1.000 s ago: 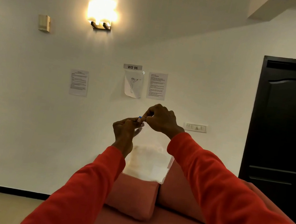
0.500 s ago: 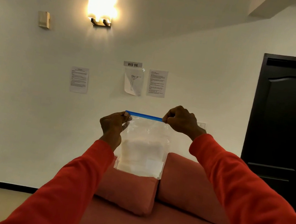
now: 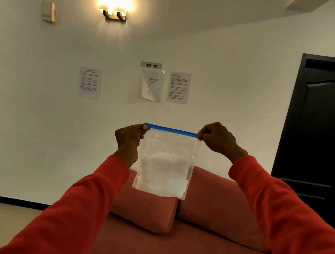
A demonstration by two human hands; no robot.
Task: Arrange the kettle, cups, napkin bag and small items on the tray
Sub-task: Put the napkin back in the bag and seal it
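I hold a clear zip napkin bag point(image 3: 164, 165) up in front of me at arm's length. It has a blue seal strip along its top and white folded napkins in its lower half. My left hand point(image 3: 128, 139) pinches the top left corner of the strip. My right hand point(image 3: 218, 138) pinches the top right corner. The strip is stretched flat between them and the bag hangs straight down. No kettle, cups or tray are in view.
A red sofa point(image 3: 186, 253) with two red cushions point(image 3: 145, 210) stands below the bag against a white wall. A dark door point(image 3: 326, 137) is at the right. Paper sheets point(image 3: 90, 82) and a lit wall lamp point(image 3: 115, 1) hang on the wall.
My hands were together at the bag's top a second ago. They have drawn apart along the blue strip, the right hand going right, and the bag now hangs flat.
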